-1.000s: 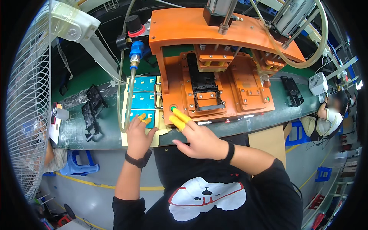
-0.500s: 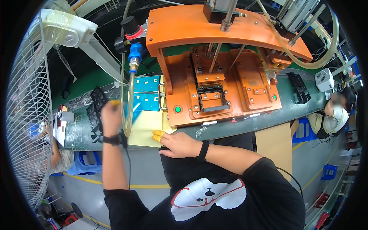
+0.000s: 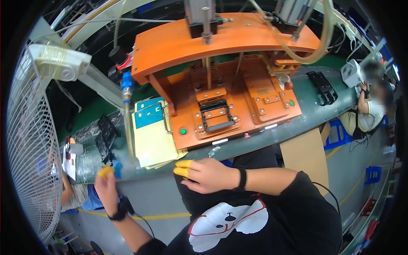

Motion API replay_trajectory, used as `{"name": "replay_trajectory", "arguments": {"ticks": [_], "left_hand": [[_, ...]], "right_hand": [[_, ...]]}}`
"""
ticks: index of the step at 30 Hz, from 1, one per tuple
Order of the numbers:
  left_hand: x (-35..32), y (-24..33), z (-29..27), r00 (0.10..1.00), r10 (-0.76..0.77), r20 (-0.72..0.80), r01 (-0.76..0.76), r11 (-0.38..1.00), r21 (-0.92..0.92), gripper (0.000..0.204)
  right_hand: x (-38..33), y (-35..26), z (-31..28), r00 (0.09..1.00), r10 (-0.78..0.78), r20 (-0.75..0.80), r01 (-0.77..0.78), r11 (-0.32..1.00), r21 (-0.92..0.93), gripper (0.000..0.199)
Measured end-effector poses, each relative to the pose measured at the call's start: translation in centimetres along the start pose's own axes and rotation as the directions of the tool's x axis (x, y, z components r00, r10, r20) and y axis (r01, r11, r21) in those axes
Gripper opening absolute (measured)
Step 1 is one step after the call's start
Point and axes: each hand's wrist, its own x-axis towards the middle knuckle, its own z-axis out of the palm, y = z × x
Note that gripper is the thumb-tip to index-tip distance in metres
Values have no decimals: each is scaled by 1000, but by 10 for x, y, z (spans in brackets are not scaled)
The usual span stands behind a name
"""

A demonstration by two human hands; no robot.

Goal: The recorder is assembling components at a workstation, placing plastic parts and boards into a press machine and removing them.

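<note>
My left hand (image 3: 106,187), with yellow finger covers, is at the bench's front edge on the left. Its fingers are closed on a small blurred blue piece (image 3: 116,169), which looks like thin film. My right hand (image 3: 208,175) hovers over my lap, in front of the bench. Two of its fingers wear yellow covers; they are loosely bent, with the thumb apart, and nothing shows in them. Between the hands lies a stack of pale yellow sheets (image 3: 155,146), with a blue sheet (image 3: 148,114) bearing small white pieces on top.
An orange press (image 3: 159,97) stands in the middle, with a black frame (image 3: 219,126) in its fixture. Black plastic parts (image 3: 106,138) lie at the left and another black part (image 3: 322,87) at the right. A fan cage (image 3: 32,140) rises at far left. Someone sits at far right.
My left hand has moved from beside the blue sheet left and nearer to me, carrying the blue piece. My right hand has come off the yellow sheets toward my lap. The view has shifted.
</note>
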Motion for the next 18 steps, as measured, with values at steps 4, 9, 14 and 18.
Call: {"name": "replay_trajectory", "arguments": {"ticks": [4,9,14,18], "left_hand": [[-72,51,19,904,-149,401,205,974,-100,30],[-80,87,98,787,138,602,5,974,-228,28],[-55,131,163,729,368,577,-333,927,-170,31],[-12,149,197,817,298,494,-262,954,-143,30]], "right_hand": [[-13,1,-79,910,-146,-388,62,974,-220,36],[-8,16,-124,934,11,-357,-182,875,-449,47],[0,49,-139,972,-130,-195,11,856,-518,21],[-9,36,-177,938,-205,-280,80,913,-399,14]]}}
